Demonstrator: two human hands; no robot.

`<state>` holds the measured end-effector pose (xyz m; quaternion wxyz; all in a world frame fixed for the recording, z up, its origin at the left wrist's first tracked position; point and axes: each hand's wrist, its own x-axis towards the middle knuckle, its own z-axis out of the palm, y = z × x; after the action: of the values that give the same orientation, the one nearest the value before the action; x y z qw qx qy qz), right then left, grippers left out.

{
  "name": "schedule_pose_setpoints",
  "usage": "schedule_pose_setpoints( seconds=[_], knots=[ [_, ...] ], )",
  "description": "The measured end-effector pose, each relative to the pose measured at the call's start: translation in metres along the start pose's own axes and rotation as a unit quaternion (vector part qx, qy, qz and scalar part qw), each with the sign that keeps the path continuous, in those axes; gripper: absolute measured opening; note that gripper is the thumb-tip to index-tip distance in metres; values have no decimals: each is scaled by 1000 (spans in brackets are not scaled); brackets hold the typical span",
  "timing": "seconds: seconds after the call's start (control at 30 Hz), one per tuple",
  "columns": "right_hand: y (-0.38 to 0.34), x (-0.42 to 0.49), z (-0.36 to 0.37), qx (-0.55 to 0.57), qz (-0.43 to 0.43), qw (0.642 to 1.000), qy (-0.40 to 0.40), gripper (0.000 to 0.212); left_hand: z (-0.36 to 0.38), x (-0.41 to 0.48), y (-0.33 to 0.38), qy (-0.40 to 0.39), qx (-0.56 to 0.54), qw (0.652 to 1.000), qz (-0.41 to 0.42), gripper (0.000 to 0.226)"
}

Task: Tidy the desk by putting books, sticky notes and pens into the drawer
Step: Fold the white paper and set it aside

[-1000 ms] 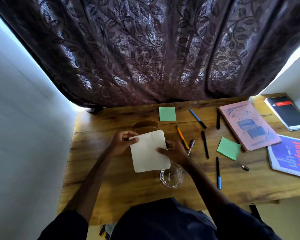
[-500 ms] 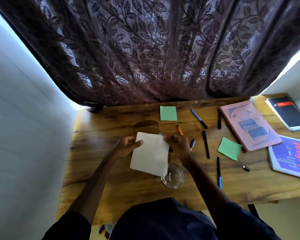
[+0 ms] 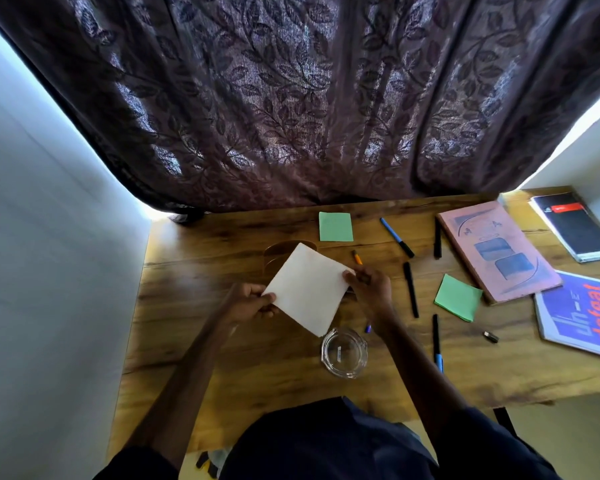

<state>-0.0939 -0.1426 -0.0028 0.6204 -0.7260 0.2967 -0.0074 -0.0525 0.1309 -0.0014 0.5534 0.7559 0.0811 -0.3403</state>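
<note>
- Left hand (image 3: 246, 303) is pinching the left corner of the white paper (image 3: 307, 289), up-left of the glass dish (image 3: 343, 353).
- Right hand (image 3: 369, 285) is gripping the opposite corner, fingers curled, just beyond the dish.
- Black pen (image 3: 410, 289), green sticky note (image 3: 458, 297) and pink book (image 3: 496, 251) are lying right of the dish.

Of the orange pen (image 3: 357, 258) only one end shows; the rest lies behind the right hand (image 3: 369, 289). 
A stub of the purple-tipped pen (image 3: 368, 328) shows beside that wrist. 
The white sheet (image 3: 307, 289) covers the near part of a brown curved object (image 3: 281, 249), kind unclear, and the left hand (image 3: 246, 303) fingertips. 
The blue book (image 3: 582, 313) is cut by the right edge. 
The small dark item (image 3: 490, 336) is too small to identify, possibly a cap.
</note>
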Motion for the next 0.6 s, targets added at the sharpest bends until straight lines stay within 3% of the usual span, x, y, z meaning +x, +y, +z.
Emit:
schedule_pose_setpoints(
  seconds=[0.33,0.6],
  knots=[
    [0,10,-10,-43,-22,998,45,27,6,-1,18,34,-12,999,34,25],
    [-1,5,-12,-69,-48,996,44,18,21,4,24,59,71,995,32,12]
  ],
)
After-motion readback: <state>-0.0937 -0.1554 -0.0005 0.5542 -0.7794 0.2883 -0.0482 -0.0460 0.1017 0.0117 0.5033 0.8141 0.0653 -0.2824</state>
